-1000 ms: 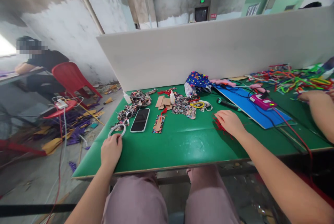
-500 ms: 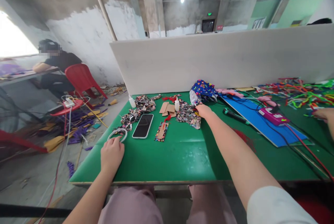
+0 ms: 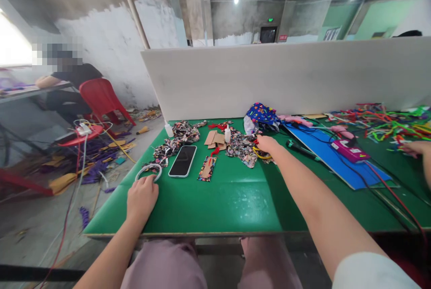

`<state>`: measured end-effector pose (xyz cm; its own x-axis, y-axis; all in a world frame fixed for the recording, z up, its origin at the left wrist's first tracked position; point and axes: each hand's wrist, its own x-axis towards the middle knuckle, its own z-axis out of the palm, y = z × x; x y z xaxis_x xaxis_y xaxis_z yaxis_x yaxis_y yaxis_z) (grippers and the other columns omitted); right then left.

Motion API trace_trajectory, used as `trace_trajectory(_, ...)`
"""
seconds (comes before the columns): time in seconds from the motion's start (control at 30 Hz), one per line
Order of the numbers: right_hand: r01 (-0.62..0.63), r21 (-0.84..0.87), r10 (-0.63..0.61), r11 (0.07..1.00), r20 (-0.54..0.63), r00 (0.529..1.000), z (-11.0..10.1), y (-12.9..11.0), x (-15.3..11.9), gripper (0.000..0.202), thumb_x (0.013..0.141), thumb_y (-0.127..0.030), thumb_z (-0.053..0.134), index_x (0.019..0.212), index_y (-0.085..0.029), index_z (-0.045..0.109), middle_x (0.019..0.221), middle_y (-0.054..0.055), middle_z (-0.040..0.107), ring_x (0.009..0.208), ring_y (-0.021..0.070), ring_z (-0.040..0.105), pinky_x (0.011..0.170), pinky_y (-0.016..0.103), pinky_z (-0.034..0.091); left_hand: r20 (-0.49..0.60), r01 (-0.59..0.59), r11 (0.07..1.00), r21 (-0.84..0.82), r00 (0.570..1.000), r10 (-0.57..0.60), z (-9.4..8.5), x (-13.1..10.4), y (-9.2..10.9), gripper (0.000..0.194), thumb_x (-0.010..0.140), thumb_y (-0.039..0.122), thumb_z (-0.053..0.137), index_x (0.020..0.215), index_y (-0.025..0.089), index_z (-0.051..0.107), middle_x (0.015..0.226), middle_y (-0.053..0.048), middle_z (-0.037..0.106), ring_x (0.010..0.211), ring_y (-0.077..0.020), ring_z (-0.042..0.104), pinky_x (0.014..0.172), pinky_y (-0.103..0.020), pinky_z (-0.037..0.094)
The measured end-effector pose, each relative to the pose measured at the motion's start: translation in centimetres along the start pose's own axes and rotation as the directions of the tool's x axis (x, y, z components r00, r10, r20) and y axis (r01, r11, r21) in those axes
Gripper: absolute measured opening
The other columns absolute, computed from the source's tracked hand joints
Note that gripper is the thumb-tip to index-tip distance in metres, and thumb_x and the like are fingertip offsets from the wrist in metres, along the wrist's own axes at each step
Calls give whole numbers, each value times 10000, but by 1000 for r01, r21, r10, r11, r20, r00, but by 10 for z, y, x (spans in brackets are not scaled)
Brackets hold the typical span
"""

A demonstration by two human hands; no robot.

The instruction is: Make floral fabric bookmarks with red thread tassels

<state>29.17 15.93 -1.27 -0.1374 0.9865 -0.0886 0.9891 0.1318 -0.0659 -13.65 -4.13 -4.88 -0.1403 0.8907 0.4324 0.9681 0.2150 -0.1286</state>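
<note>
My left hand (image 3: 143, 193) rests near the table's left edge, its fingers closed on the lower side of a white ring (image 3: 136, 174). To its right lies a phone (image 3: 182, 161) with a dark screen. My right hand (image 3: 268, 144) reaches forward, fingers closed around a yellow looped thing (image 3: 261, 156) with some red by it, too small to name surely. Beside that hand is a heap of dark floral fabric pieces (image 3: 243, 152). Between my hands lies a brown card strip with a floral edge and red thread (image 3: 206, 170), in front of small brown cards (image 3: 213, 139).
White squeeze bottles (image 3: 227, 134) (image 3: 169, 130) stand among floral cloth (image 3: 183, 134). A blue patterned bundle (image 3: 261, 116) sits by the white partition (image 3: 269, 77). Rightward are a blue board (image 3: 323, 154), a magenta power strip (image 3: 350, 150), cables, colourful strips (image 3: 380, 122) and another person's hand (image 3: 412, 147).
My right hand has shifted slightly right, and more of the yellow looped thing shows beneath it. My left hand stays on the white ring. The view has turned a little.
</note>
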Motion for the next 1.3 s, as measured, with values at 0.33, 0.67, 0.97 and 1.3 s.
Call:
trace_trajectory(0.33,13,425,-4,905,-22,1000,-28,25,-41,217,832,-268,472,989,-134,540,894,35,623,724,118,570,625,210,431,-2,27,1000,14,1000,-27,-2,0,2,362,834,226,297,1039,128,578,976,-93,615,891,-254,547,783,-328,399)
trace_trajectory(0.67,59,556,20,829,-134,991,27,-33,-66,204,668,-150,595,845,-168,495,771,26,572,665,132,503,610,232,355,-37,1,999,-52,999,-3,-3,0,1,355,825,226,319,1052,119,570,997,-118,603,908,-268,540,801,-360,406)
trace_trajectory(0.97,267,888,-382,375,-114,917,-5,-16,-95,276,796,-450,470,817,-174,474,684,16,582,510,110,499,508,237,400,-275,-121,864,-488,961,-21,-43,7,78,268,829,214,395,1013,152,580,1026,-92,583,994,-220,514,918,-360,382)
trace_trajectory(1.3,-40,298,72,954,-96,993,16,20,-86,188,711,-260,575,851,-177,482,899,86,585,762,185,548,604,248,358,117,-505,684,-527,754,646,-43,33,243,195,835,292,477,947,182,591,926,-74,586,887,-215,530,804,-330,431)
